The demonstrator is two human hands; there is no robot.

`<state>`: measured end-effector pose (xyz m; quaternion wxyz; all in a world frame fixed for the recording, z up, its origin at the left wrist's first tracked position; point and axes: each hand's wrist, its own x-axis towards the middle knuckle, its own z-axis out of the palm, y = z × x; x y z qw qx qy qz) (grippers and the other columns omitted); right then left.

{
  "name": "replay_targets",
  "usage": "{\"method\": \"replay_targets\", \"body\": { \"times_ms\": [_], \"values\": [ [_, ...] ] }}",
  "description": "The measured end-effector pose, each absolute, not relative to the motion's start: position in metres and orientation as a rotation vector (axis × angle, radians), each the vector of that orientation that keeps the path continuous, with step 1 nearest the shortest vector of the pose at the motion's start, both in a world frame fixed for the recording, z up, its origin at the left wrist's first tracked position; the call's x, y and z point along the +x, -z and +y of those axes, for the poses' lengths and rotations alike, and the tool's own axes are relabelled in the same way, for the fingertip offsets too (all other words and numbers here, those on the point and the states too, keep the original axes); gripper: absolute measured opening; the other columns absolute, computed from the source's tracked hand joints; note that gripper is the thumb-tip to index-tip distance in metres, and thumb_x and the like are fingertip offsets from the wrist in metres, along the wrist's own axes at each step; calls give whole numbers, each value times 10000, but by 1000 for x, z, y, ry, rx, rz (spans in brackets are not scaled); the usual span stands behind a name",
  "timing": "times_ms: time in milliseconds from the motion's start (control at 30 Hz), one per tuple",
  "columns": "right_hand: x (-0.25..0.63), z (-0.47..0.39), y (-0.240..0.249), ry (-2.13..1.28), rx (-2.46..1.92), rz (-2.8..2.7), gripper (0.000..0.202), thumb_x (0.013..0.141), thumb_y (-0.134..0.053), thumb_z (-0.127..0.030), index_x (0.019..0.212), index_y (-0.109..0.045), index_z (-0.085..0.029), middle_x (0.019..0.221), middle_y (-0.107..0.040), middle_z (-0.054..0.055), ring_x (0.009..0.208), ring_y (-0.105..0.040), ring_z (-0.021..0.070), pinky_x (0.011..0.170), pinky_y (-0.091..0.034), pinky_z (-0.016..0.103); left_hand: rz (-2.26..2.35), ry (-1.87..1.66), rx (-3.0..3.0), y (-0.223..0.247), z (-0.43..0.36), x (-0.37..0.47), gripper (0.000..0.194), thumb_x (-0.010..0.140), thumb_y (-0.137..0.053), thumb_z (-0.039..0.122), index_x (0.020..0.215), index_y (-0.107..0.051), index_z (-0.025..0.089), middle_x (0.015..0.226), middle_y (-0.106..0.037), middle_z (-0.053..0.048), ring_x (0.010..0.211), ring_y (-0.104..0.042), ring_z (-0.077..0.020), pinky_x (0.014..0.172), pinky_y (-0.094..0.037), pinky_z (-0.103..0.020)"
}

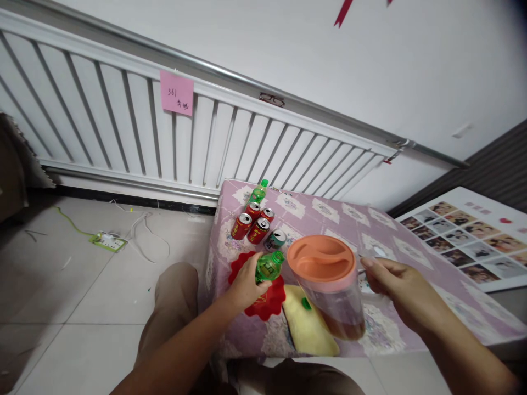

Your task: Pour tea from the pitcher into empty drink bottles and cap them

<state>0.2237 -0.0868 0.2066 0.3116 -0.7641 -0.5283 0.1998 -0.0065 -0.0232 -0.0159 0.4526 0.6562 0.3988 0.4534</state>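
Note:
My left hand [246,282] is wrapped around a green plastic bottle [269,267] with its mouth uncapped, above a red scalloped mat [274,300]. My right hand [391,280] has its fingers closed at the handle of a clear plastic pitcher [341,307] with an orange lid [323,258]. Brown liquid lies in its bottom; whether the pitcher is lifted I cannot tell. Between the hands a green bottle cap [306,303] rests on a folded yellow cloth [313,329]. Behind the left hand stand several opened red cans [258,231] and a green can [275,240].
Another green bottle [258,193] stands at the back of the table, which has a purple patterned tablecloth [329,214]. A white radiator [230,142] runs along the wall. On the left floor lie a power strip [107,241] and cables. A photo board [469,236] leans at right.

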Motion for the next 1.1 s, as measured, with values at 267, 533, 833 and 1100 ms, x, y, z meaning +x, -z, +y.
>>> {"method": "replay_targets", "body": {
  "times_ms": [267,533,833,1100],
  "values": [
    [219,-84,-213,-486,-2034,-1448,635,646,-572,-822,497,-469,-213,497,-390,-36,519,-328,124,534,-241,285,984,-1118,1608,13,-24,-7,752,696,-699,97,1381,-404,194,1398,-529,-152,1313,-504,-297,1136,-388,-485],
    [217,-82,-215,-435,-2082,-1487,630,687,-547,-808,513,-454,-210,513,-383,-33,533,-334,128,531,-236,277,976,-1128,1598,14,-24,-8,750,696,-699,92,1377,-409,208,1384,-543,-137,1303,-513,-287,1128,-397,-471],
    [216,-82,-219,-396,-2119,-1497,614,666,-555,-802,534,-524,-203,514,-412,-26,527,-352,132,518,-256,277,980,-1122,1614,15,-24,-7,745,706,-692,100,1384,-397,190,1402,-526,-152,1318,-499,-290,1135,-386,-478],
    [216,-79,-221,-378,-2109,-1527,593,666,-582,-771,549,-556,-190,533,-405,-27,538,-358,132,504,-279,259,975,-1119,1602,14,-24,-7,747,698,-692,96,1378,-403,209,1399,-532,-141,1320,-499,-288,1142,-379,-482]
  ]
}}
